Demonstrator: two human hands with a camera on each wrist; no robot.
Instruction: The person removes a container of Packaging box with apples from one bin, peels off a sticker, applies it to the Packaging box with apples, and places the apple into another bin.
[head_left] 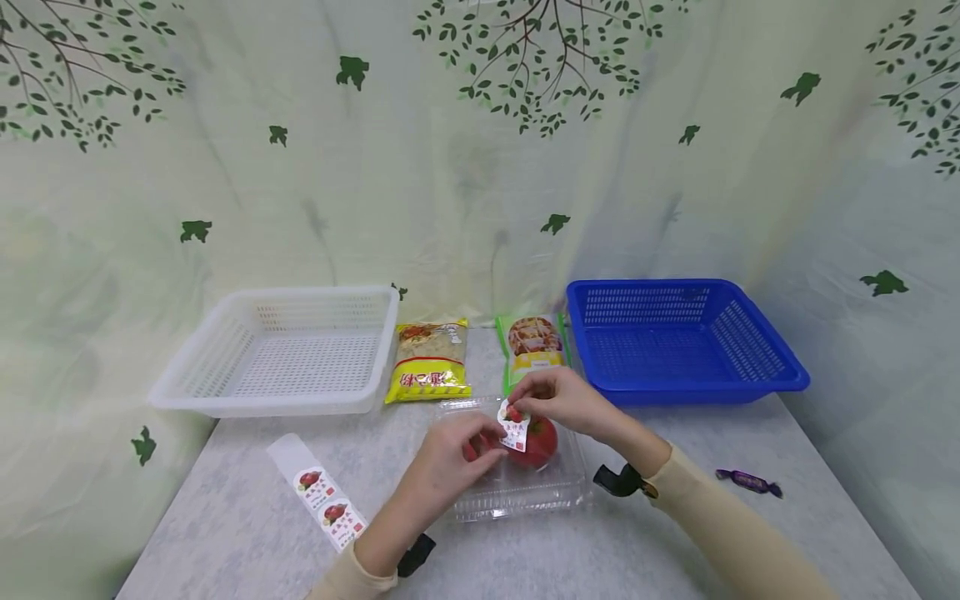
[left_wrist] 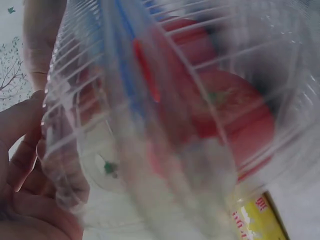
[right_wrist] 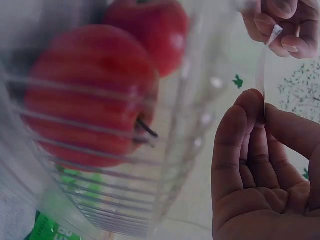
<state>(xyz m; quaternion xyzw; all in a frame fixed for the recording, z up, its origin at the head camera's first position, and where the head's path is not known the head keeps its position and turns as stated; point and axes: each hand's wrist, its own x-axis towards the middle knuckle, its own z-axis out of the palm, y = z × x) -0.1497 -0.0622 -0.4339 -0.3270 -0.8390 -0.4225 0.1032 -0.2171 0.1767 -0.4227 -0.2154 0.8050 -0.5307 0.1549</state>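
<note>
A white label with a red fruit picture [head_left: 514,427] is held up between both hands above a clear plastic box [head_left: 517,498]. My right hand [head_left: 558,398] pinches its upper edge between thumb and finger. At its lower left side my left hand [head_left: 459,454] pinches the label's edge. Red fruits [head_left: 542,442] lie inside the box; the right wrist view shows two, one with a dark stem [right_wrist: 95,95]. In that view the label stands edge-on [right_wrist: 261,75] between the fingertips. The left wrist view is blurred by the clear plastic [left_wrist: 175,150].
A label strip [head_left: 321,492] lies at the left. Behind the box are a yellow bag [head_left: 431,360] and a green-edged bag [head_left: 534,343], between a white basket [head_left: 262,408] and a blue basket [head_left: 690,392]. A purple-wrapped candy [head_left: 748,482] lies at the right.
</note>
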